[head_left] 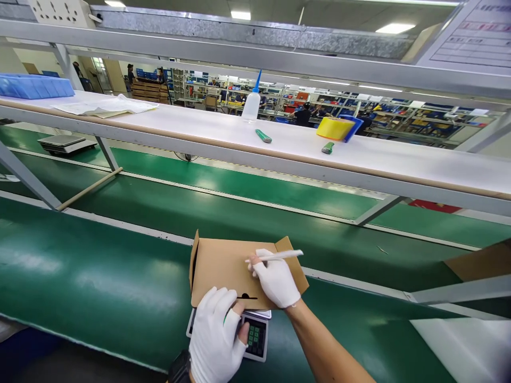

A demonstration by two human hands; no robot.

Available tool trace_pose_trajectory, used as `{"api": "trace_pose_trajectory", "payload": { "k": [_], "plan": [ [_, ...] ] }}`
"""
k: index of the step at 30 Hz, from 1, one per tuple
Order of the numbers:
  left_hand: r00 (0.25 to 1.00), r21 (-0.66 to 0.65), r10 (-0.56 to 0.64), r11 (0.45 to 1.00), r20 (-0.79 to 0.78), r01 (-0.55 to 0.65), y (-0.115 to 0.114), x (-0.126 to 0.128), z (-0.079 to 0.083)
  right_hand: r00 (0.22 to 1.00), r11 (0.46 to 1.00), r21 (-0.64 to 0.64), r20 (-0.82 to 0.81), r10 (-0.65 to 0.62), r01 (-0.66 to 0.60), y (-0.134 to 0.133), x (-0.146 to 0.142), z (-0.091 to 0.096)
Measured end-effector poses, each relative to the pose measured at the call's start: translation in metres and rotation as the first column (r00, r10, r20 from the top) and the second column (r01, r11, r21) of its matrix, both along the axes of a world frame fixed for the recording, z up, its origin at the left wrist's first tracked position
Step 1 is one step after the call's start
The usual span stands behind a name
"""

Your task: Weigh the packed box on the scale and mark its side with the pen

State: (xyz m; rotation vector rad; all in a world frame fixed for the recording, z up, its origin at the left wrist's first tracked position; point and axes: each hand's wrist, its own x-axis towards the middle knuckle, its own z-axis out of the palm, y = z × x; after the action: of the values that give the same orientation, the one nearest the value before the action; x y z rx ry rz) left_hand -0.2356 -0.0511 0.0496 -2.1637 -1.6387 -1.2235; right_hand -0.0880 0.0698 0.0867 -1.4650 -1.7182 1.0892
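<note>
A brown cardboard box (223,266) rests on a digital scale (261,346), with side flaps standing out at its left and right ends. My right hand (277,279), in a white glove with bare fingertips, is closed around a slim white pen (283,255) over the top of the box. The pen's thin end points left, close above the cardboard; I cannot tell whether it touches. My left hand (217,335), gloved the same way, lies open over the box's front edge and the scale, its thumb apart from the fingers near the keypad. Most of the scale is hidden.
Green belts run across, divided by pale rails. On the white shelf (199,125) stand a squeeze bottle (251,106), two green cutters (263,136), yellow tape (334,128), papers (107,106) and a blue bin (35,86). Another scale (66,142) sits back left; a metal brace (463,290) crosses right.
</note>
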Motion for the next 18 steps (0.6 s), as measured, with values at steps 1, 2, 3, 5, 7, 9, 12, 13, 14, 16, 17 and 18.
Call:
{"api": "trace_pose_trajectory", "payload": {
  "k": [1,2,3,5,7,9,12,13,14,16,17,18],
  "plan": [
    [1.0,0.009,-0.011,1.0,0.006,0.011,0.0,-0.004,0.003,0.994,1.0,-0.007,-0.107,-0.023,0.022,-0.002,0.005,0.003],
    [1.0,0.018,-0.026,1.0,-0.003,0.026,0.002,-0.008,0.007,0.982,0.998,0.011,-0.182,-0.057,0.06,-0.005,0.011,0.008],
    [0.999,0.029,-0.043,0.999,-0.023,0.044,0.004,-0.012,0.012,0.971,0.991,0.066,-0.22,-0.098,0.115,-0.009,0.017,0.013],
    [0.991,0.064,-0.099,0.992,-0.095,0.105,0.013,-0.021,0.023,0.951,0.925,0.278,-0.243,-0.192,0.258,-0.018,0.028,0.023],
    [0.972,0.115,-0.152,0.978,-0.178,0.174,0.029,-0.029,0.038,0.908,0.767,0.498,-0.313,-0.277,0.406,-0.029,0.037,0.031],
    [0.948,0.137,-0.187,0.964,-0.257,0.227,0.053,-0.036,0.056,0.869,0.592,0.64,-0.413,-0.273,0.49,-0.04,0.043,0.035],
    [0.919,0.138,-0.171,0.963,-0.356,0.233,0.101,-0.044,0.085,0.905,0.566,0.711,-0.383,-0.186,0.417,-0.052,0.045,0.027],
    [0.908,0.12,-0.152,0.969,-0.391,0.214,0.116,-0.045,0.095,0.944,0.626,0.711,-0.293,-0.153,0.322,-0.054,0.045,0.022],
    [0.897,0.099,-0.125,0.978,-0.423,0.182,0.13,-0.045,0.103,0.978,0.692,0.693,-0.18,-0.106,0.202,-0.055,0.044,0.017],
    [0.883,0.07,-0.055,0.993,-0.466,0.099,0.145,-0.043,0.117,0.998,0.777,0.628,0.05,0.024,-0.05,-0.053,0.042,0.006],
    [0.886,0.073,-0.025,0.995,-0.463,0.066,0.146,-0.041,0.121,0.988,0.786,0.601,0.133,0.081,-0.145,-0.052,0.041,0.001],
    [0.894,0.08,-0.013,0.995,-0.448,0.055,0.142,-0.038,0.122,0.975,0.784,0.585,0.187,0.118,-0.207,-0.051,0.041,-0.003]
  ]
}}
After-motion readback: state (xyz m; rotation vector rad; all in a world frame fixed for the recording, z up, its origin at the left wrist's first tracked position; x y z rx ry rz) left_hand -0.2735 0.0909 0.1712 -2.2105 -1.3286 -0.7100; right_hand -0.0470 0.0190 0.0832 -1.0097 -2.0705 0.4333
